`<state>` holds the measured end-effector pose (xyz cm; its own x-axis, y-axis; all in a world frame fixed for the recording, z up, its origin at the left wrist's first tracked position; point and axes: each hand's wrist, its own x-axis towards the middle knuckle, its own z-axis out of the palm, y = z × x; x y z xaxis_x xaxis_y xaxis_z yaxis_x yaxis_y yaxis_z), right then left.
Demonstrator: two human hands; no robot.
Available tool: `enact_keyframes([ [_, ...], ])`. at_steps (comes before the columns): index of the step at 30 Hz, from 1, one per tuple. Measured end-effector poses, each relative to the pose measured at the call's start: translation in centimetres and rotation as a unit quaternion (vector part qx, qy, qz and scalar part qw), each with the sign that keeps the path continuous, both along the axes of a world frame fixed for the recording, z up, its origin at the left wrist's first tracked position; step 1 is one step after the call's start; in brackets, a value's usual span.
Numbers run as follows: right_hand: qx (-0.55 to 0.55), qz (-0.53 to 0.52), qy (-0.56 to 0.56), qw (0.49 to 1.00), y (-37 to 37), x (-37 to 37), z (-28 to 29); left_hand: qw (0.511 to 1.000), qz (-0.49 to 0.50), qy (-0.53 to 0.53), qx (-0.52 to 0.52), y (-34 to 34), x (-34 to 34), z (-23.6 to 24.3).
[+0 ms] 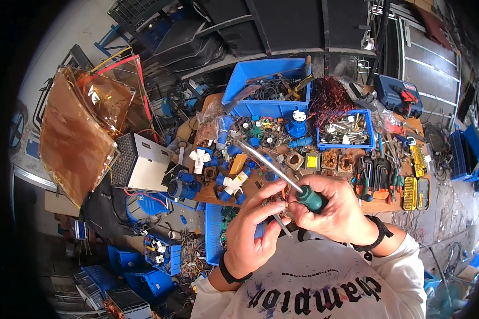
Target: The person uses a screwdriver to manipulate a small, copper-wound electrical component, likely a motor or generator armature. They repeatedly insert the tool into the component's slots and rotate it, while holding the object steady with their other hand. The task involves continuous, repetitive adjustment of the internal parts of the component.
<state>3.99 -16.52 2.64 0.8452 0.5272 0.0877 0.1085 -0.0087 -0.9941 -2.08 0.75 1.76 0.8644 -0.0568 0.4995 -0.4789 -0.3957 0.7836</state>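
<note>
Blue bin (266, 110) beside reddish wires (330, 100)

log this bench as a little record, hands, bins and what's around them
right hand: gripping a green-handled screwdriver
screwdriver shaft: pointing away from the person, leftward
left hand: beside a slim metal piece, grip unclear
surface: wooden bench
larger blue bin: mixed tools
smaller blue bin: loose metal pieces
far right: red power tool
</note>
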Motion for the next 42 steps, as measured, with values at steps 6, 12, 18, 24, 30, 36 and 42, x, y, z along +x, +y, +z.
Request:
enact_keyframes([
  [6, 0.049, -0.009, -0.013, 0.999, 0.5, -0.1, -0.3, 0.999, -0.020, 0.003, -0.032, -0.2, 0.0, 0.4],
  [12, 0.084, 0.025, 0.096, 0.992, 0.3, -0.2, 0.4, 0.989, -0.087, 0.035, -0.118, 0.2, -0.3, -0.2],
  [18, 0.101, 0.019, 0.033, 0.994, 0.4, -0.4, -0.1, 0.972, -0.132, 0.070, -0.180, 0.4, -0.8, -0.4],
  [24, 0.066, 0.038, 0.046, 0.996, 0.2, -0.3, 0.8, 0.969, -0.134, 0.085, -0.189, 0.7, -1.1, -0.8],
  [30, 0.097, 0.031, 0.019, 0.995, 0.2, -0.7, -0.5, 0.965, -0.136, 0.087, -0.208, 0.8, -1.5, -0.5],
  [36, 0.136, 0.058, -0.022, 0.989, 0.3, -0.4, -0.8, 0.961, -0.096, 0.101, -0.239, 0.3, -1.7, -0.2],
  [42, 0.134, 0.061, -0.070, 0.987, 0.3, 0.2, -0.4, 0.953, -0.085, 0.121, -0.265, -0.1, -1.7, 0.0],
])
